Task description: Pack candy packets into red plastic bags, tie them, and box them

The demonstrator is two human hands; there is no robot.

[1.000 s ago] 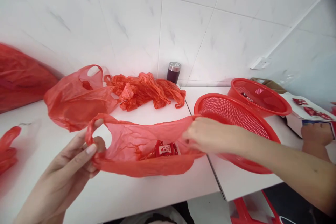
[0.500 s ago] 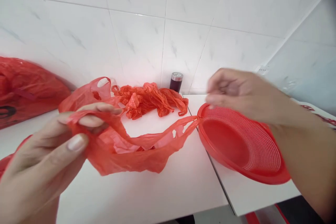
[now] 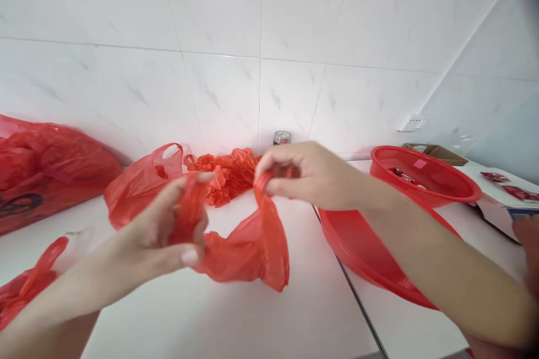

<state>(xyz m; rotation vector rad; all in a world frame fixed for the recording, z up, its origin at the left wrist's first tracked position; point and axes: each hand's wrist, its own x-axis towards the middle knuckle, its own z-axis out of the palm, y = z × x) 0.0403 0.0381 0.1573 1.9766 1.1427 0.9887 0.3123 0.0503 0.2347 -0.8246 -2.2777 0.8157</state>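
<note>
I hold a small red plastic bag [image 3: 248,247] up above the white counter [image 3: 261,320]. My left hand [image 3: 168,235] is closed on its left handle, bunched between thumb and fingers. My right hand [image 3: 307,176] is closed on the right handle, pinched at about the same height. The bag's body sags between and below my hands; its contents are hidden.
Another red bag [image 3: 143,182] and a crumpled heap of red bags [image 3: 227,171] lie behind by the tiled wall, beside a dark jar [image 3: 282,138]. Two red sieve baskets [image 3: 421,174] sit at right. A large full red bag [image 3: 46,168] stands far left. Another person's hand [image 3: 528,235] shows at the right edge.
My right hand came back from above the basket and took the bag's right handle. Both hands have drawn together and lifted, so the open bag mouth has closed up.
</note>
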